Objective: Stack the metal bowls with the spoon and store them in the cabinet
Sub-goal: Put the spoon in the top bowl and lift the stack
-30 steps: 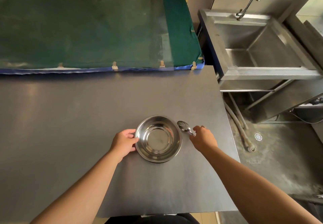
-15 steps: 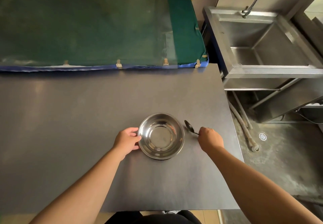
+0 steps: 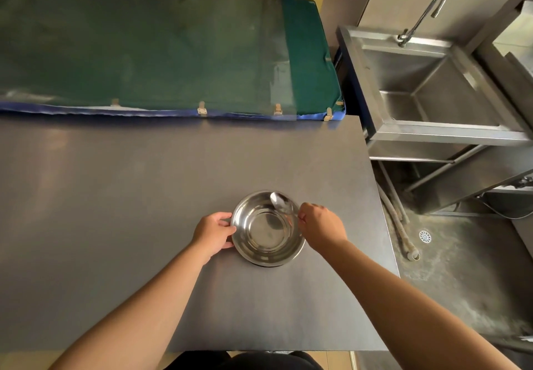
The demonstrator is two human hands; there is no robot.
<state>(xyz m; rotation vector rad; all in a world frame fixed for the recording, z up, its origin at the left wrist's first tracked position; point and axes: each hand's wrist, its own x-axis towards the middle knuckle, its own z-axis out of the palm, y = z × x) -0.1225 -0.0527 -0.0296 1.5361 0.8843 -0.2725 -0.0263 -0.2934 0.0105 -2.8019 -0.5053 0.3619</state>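
You've got nothing to read here: no text, label, brand, number or sign shows on anything in your view right now.

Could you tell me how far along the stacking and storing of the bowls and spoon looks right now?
Done: the metal bowl on the table seems to sit on a second one, its dark edge just showing underneath. In hand: the right hand holds the spoon with its head over the bowl's far rim, while the left hand steadies the near-left rim. Left: release the spoon, then carry everything to the cabinet, which is not in view.
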